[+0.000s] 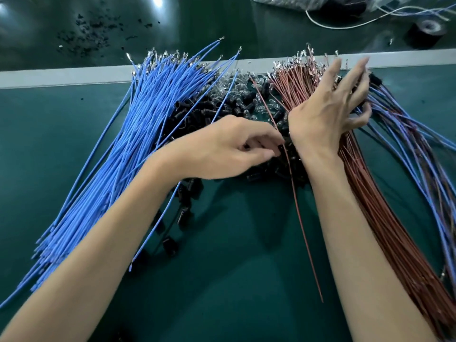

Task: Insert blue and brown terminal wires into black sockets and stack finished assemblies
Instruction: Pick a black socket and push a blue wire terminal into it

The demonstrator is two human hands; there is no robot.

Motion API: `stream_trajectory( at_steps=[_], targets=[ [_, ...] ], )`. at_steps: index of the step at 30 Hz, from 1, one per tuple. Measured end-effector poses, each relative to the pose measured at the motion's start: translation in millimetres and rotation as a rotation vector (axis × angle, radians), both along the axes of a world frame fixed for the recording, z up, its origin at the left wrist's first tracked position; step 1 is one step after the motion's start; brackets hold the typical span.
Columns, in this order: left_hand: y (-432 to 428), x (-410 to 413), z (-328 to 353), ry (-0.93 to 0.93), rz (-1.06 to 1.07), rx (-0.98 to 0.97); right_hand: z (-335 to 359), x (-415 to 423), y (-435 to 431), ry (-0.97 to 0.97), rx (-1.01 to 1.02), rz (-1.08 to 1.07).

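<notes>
Two hands work over the worktop (pixel 234 255): the left hand (pixel 234 146) pinches a black socket (pixel 280 148) on the socket heap (pixel 237 104) beside a loose brown wire (pixel 297 208), likely light and floppy, best gripped just behind its terminal, while the right hand (pixel 330 107) hovers, fingers spread wide, above the finished assemblies (pixel 404 144).

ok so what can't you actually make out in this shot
Head view, left hand: its curled fingers hide the grip, so what it pinches is unclear.
Head view, right hand: motion-blurred fingertips; contact with the stacked blue-and-brown wire assemblies is unclear.
Head view, pile of small black plastic sockets: partly covered by both hands.
Head view, clear plastic bag: cut off by the top edge.
</notes>
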State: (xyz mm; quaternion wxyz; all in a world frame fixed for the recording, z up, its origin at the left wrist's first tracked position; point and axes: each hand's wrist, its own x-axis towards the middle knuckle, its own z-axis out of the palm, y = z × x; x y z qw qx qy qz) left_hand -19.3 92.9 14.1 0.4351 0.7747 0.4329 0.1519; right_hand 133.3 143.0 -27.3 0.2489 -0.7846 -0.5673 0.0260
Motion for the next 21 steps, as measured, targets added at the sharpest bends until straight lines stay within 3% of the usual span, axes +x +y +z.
stream_trajectory(
  at_steps=[5,12,14,16,18,21],
  targets=[
    [10,-10,-12,0.144,0.159,0.21,0,6,2,-0.012,-0.038,0.008],
    [10,-12,-17,0.254,0.071,0.314,6,19,4,-0.132,-0.38,0.044],
    [9,-11,-17,0.263,0.08,0.342,11,19,-1,-0.169,-0.336,0.067],
    [8,-10,-18,0.267,0.092,0.366,19,18,-8,-0.184,-0.165,0.088],
    [8,-9,-18,0.267,0.095,0.377,29,17,-11,-0.116,-0.108,0.186],
    [10,-12,-19,0.287,0.087,0.382,48,14,-20,-0.085,-0.471,0.345]
  ],
)
